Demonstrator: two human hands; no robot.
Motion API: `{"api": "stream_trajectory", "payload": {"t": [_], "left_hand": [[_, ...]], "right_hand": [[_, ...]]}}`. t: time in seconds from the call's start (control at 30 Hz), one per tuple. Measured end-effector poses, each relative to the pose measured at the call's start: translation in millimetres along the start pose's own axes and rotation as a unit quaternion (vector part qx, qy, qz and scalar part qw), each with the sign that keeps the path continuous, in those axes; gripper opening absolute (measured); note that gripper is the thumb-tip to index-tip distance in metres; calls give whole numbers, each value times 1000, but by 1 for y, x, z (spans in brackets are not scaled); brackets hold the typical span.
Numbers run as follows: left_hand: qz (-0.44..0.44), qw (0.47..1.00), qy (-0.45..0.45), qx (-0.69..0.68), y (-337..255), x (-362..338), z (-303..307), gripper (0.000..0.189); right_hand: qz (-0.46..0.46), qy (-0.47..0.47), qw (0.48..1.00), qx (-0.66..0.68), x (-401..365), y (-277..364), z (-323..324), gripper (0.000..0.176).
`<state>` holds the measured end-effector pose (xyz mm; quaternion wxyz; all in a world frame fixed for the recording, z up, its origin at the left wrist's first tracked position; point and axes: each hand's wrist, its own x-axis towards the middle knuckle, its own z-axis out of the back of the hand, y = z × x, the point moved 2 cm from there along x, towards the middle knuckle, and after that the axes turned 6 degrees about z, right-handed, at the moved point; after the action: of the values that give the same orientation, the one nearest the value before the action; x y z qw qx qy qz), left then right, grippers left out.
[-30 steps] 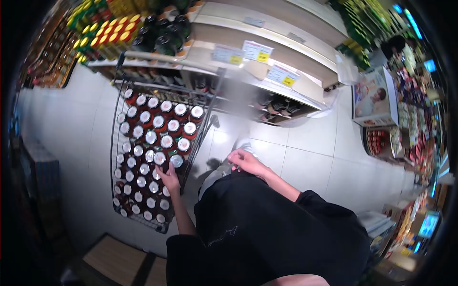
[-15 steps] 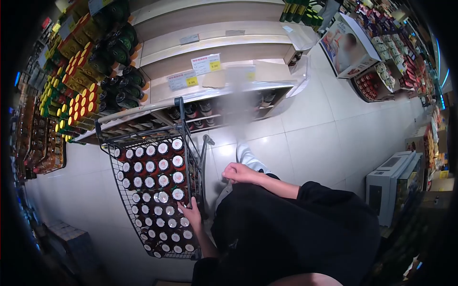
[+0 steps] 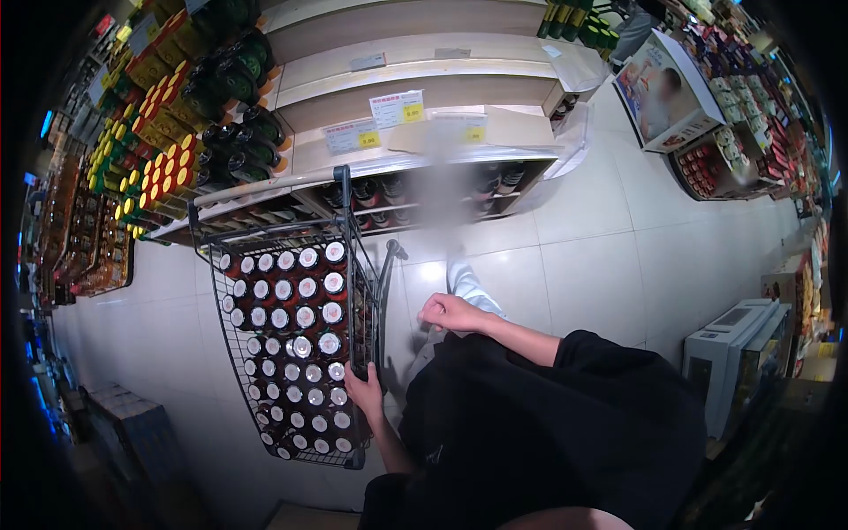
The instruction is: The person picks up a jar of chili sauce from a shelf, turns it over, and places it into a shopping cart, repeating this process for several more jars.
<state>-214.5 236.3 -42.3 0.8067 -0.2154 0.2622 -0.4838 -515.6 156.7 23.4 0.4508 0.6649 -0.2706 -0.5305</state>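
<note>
A shopping cart (image 3: 357, 305) stands left of centre, its basket filled with rows of dark jars (image 3: 306, 316) with white round lids. My left hand (image 3: 365, 390) grips the cart's near side rim, its fingers beside the jars. To the right of the cart, my right hand (image 3: 449, 314) hangs in front of my body with its fingers curled in and nothing visible in them. It touches neither the cart nor the shelf.
A wooden shelf (image 3: 318, 99) with price cards (image 3: 397, 109) stands ahead, bottles (image 3: 508, 179) on its lower level. Yellow-capped bottles (image 3: 170, 172) fill the left end. A white appliance (image 3: 717, 353) is at right, boxes (image 3: 132, 411) at lower left, and a display box (image 3: 667, 93) at upper right.
The view has shifted slightly. My left hand's fingers have drawn in from over a jar lid to the cart's rim. My right hand keeps its curled pose.
</note>
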Motion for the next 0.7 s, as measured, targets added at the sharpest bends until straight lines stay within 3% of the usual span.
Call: {"api": "stream_trajectory", "payload": {"t": [0.1,0.2,0.27,0.3,0.33,0.43,0.47,0.53,0.57,0.67,0.7], "left_hand": [[-10,997,-71,24,7,-5,-11,57],[16,993,-111,47,8,-9,-17,59],[39,991,-122,51,13,-9,-18,60],[43,992,-113,40,17,-8,-22,62],[43,993,-103,30,21,-7,-25,63],[45,990,-124,59,27,-8,-32,65],[59,990,-110,63,30,-7,-33,65],[56,990,-111,60,22,-9,-28,63],[52,991,-110,56,17,-11,-24,61],[66,995,-71,30,4,-16,-9,59],[77,994,-76,28,10,-18,-11,59]], "right_hand": [[38,19,999,-6,13,5,13,38],[146,-40,975,-164,48,46,45,33],[221,-79,960,-152,97,49,67,27],[197,-102,960,-169,97,87,63,29],[259,-117,925,-253,102,115,57,29],[359,-107,863,-340,122,150,32,36],[360,-104,863,-339,131,153,28,36],[454,-75,725,-512,148,153,16,40],[456,-69,725,-511,158,148,14,40],[466,-16,617,-634,183,128,10,39],[471,-6,615,-632,189,121,12,39]]}}
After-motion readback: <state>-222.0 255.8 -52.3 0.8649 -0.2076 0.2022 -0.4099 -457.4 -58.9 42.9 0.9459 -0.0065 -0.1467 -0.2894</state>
